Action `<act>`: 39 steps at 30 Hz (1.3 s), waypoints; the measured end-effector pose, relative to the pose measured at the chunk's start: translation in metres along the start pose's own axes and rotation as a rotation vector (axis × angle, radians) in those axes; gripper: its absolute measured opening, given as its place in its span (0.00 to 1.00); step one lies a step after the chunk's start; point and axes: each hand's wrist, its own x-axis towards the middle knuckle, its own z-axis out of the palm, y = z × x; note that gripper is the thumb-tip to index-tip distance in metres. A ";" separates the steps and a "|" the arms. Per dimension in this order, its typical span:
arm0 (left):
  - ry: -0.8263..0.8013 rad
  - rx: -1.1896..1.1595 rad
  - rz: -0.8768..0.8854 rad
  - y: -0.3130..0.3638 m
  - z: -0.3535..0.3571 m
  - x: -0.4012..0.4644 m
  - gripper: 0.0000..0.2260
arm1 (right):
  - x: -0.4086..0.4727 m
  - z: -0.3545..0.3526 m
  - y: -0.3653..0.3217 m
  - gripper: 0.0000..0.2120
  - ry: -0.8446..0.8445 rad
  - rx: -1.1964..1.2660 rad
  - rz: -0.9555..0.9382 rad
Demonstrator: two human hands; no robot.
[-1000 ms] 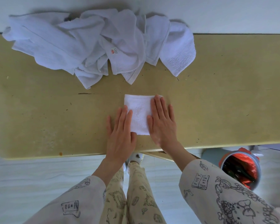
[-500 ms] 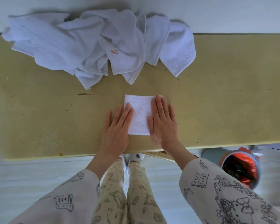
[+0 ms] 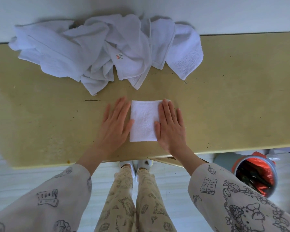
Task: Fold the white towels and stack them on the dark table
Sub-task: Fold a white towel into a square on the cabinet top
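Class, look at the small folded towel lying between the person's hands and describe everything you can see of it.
The folded towel is a small white rectangle of fluffy terry cloth, lying flat on the yellowish table near its front edge. Its edges look neat and squared. The right hand lies flat over its right side, fingers straight. The left hand lies flat on the table beside its left edge, thumb touching it. An unfolded towel pile lies behind, apart.

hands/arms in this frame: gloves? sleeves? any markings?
No gloves: left hand and right hand are bare, no rings or watch visible. Both arms wear loose, pale cream long sleeves with black line-drawn cartoon prints: books, a bow-wearing cat, plants. Cuffs end above the wrists.
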 end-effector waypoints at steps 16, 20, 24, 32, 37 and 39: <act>-0.012 0.246 -0.086 0.030 0.041 0.017 0.33 | 0.000 0.002 0.001 0.28 0.006 0.010 0.010; -0.029 0.242 -0.094 0.032 0.038 0.019 0.33 | 0.001 0.001 0.000 0.29 -0.028 0.025 0.028; -0.078 0.212 -0.096 0.033 0.033 0.020 0.33 | 0.002 -0.004 -0.001 0.30 -0.113 0.001 0.033; -0.033 -0.028 -0.206 0.024 0.016 0.001 0.30 | 0.005 -0.048 0.000 0.20 0.092 0.492 0.528; 0.026 -0.156 -0.373 0.015 0.005 -0.036 0.27 | 0.029 -0.058 -0.015 0.25 -0.194 0.429 0.793; 0.055 -0.196 -0.410 0.009 0.000 -0.048 0.22 | 0.036 -0.057 -0.022 0.29 -0.272 0.389 0.810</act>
